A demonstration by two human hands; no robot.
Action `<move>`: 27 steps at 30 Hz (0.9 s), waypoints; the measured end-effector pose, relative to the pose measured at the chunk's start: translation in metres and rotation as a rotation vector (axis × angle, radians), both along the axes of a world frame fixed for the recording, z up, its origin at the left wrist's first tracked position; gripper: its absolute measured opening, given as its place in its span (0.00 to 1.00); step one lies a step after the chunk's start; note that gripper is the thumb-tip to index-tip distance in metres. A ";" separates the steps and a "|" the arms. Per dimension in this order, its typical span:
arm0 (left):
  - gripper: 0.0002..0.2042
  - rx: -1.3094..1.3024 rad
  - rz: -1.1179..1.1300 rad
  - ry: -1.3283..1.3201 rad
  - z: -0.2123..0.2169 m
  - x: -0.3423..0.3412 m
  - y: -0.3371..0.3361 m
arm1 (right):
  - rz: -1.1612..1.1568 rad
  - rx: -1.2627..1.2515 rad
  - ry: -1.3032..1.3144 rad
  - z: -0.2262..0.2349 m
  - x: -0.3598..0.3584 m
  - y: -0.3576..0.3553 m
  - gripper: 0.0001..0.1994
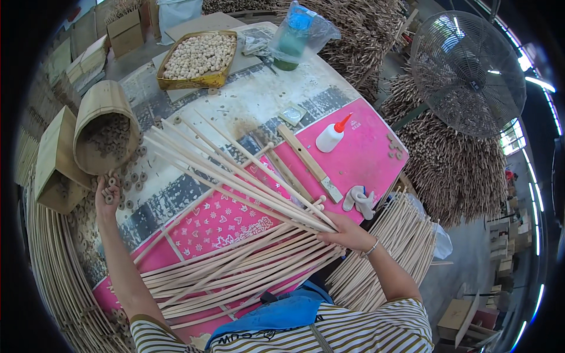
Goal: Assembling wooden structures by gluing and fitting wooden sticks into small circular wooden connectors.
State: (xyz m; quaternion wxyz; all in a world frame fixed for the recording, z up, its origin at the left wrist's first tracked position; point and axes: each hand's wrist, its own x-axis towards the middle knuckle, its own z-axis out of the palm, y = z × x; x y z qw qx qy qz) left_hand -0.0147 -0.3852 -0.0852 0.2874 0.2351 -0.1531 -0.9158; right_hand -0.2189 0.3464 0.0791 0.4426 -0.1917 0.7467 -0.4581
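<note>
My right hand [348, 233] is closed round the near ends of a bundle of thin pale wooden rods [250, 183], which fan out up and to the left over the table. Some rods have small round knobs at their ends. At the far left, my left hand [107, 195] is closed on a few small wooden rings [110, 189], just below the mouth of a tipped wooden bucket [106, 126]. More such rings lie inside the bucket and loose on the table around my fingers. Another pile of rods [235, 265] lies across the pink sheet [218, 220] in front of me.
A yellow tray [197, 82] of wooden balls stands at the back. To the right are a white glue bottle [329, 138] with a red tip, a wooden bar [309, 162] and a grey-white glove [358, 201]. A large fan [469, 76] stands beyond the table's right edge, before stacked rods.
</note>
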 end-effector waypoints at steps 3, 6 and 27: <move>0.15 -0.078 -0.049 -0.201 0.007 0.040 -0.016 | 0.090 -0.003 -0.010 -0.008 -0.002 -0.024 0.29; 0.16 -0.243 -0.049 -0.460 0.039 -0.007 0.052 | 0.090 0.035 0.242 -0.013 -0.004 -0.001 0.27; 0.17 -0.420 0.033 -0.356 0.064 0.014 0.128 | 0.063 0.043 0.139 0.004 0.009 -0.067 0.24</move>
